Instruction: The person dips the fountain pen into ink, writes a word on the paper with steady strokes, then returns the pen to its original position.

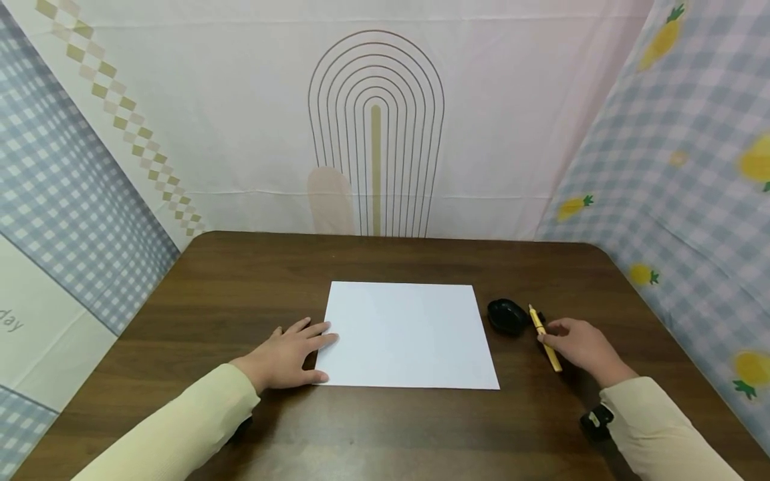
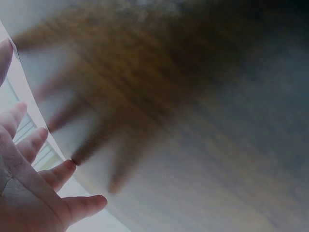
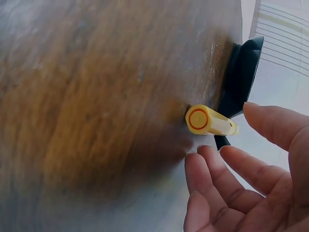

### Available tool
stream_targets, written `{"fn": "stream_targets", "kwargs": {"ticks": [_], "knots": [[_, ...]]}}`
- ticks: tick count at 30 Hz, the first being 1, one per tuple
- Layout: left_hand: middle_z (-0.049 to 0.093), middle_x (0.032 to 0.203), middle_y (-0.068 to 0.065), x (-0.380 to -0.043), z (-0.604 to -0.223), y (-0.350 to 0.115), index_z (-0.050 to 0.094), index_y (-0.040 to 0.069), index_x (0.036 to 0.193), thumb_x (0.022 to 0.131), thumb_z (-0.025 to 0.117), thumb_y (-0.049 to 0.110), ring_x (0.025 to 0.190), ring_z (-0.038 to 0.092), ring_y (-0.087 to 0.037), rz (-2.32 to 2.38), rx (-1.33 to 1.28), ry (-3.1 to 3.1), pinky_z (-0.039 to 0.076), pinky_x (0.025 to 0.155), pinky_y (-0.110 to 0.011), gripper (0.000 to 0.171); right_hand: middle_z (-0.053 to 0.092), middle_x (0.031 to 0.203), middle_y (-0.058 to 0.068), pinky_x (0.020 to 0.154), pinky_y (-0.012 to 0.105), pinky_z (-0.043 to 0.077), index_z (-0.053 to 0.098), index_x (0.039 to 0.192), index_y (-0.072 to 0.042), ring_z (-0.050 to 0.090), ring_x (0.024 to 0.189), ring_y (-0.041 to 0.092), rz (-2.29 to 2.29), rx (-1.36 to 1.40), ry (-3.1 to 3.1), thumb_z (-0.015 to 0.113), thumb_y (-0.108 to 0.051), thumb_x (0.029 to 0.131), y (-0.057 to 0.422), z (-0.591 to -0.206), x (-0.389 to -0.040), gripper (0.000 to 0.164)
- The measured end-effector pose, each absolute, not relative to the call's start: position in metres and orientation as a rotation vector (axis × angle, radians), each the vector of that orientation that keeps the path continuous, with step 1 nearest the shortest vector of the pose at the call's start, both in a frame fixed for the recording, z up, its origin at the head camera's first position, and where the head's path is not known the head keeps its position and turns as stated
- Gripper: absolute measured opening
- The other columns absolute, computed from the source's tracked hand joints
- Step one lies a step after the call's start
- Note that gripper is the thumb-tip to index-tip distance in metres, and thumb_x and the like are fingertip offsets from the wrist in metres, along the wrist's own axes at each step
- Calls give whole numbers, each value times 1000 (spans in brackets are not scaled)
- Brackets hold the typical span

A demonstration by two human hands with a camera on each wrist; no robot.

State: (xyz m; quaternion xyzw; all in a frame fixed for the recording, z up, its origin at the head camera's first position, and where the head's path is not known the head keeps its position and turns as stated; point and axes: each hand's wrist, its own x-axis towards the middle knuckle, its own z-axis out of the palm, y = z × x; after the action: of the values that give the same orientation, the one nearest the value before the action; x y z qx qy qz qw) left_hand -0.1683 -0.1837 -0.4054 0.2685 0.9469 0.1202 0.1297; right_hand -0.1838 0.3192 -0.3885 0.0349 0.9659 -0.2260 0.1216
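A blank white sheet of paper [image 1: 409, 337] lies flat on the brown wooden table [image 1: 373, 427]. My left hand [image 1: 289, 357] rests at its left edge, fingers spread, with thumb and fingertips over the margin. To the right of the sheet, a slim yellow pen [image 1: 547, 341] lies with its narrow tip pointing away from me. Around the pen is my right hand [image 1: 580, 344], thumb on one side and bent fingers on the other. In the right wrist view a gap shows between these fingers [image 3: 231, 179] and the pen's yellow barrel [image 3: 210, 121].
A glossy black rounded object [image 1: 508, 316] stands between the sheet and the pen, close to the pen's tip. Behind the table hangs a white cloth [image 1: 252, 120] with arch lines. Checked cloth [image 1: 680, 200] hangs along the right side.
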Motion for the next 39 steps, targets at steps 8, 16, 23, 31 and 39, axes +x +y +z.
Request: {"fn": "stream_targets", "kwargs": {"ticks": [8, 16, 23, 31, 39], "knots": [[33, 155, -6, -169, -408, -184, 48, 20, 145, 87, 67, 50, 142, 23, -43, 327, 765, 2760, 24, 99, -74, 68, 58, 115, 34, 77, 50, 49, 55, 120, 17, 59, 95, 40, -671, 55, 2835, 62, -29, 92, 320, -392, -184, 55], [34, 155, -6, -168, -407, -183, 48, 21, 144, 86, 66, 52, 142, 24, -43, 340, 761, 2754, 26, 98, -74, 68, 60, 110, 33, 74, 48, 48, 56, 119, 16, 60, 88, 34, -665, 69, 2833, 66, -29, 90, 321, -395, -184, 55], [33, 155, -6, -168, -409, -184, 48, 21, 145, 87, 66, 51, 142, 23, -43, 348, 764, 2754, 26, 98, -74, 68, 60, 108, 30, 70, 43, 48, 56, 118, 17, 57, 82, 27, -693, 101, 2811, 66, -26, 90, 321, -396, -183, 53], [33, 155, -6, -168, -411, -185, 48, 21, 145, 87, 66, 50, 142, 22, -43, 344, 762, 2757, 25, 98, -74, 67, 62, 101, 25, 63, 36, 47, 57, 116, 16, 55, 75, 22, -708, 119, 2807, 66, -21, 91, 319, -398, -183, 46], [32, 155, -6, -168, -411, -185, 47, 21, 145, 87, 65, 52, 142, 22, -44, 348, 773, 2758, 25, 98, -74, 68, 62, 86, 15, 58, 32, 46, 60, 109, 14, 55, 69, 19, -730, 147, 2801, 64, -18, 91, 318, -399, -181, 37]]}}
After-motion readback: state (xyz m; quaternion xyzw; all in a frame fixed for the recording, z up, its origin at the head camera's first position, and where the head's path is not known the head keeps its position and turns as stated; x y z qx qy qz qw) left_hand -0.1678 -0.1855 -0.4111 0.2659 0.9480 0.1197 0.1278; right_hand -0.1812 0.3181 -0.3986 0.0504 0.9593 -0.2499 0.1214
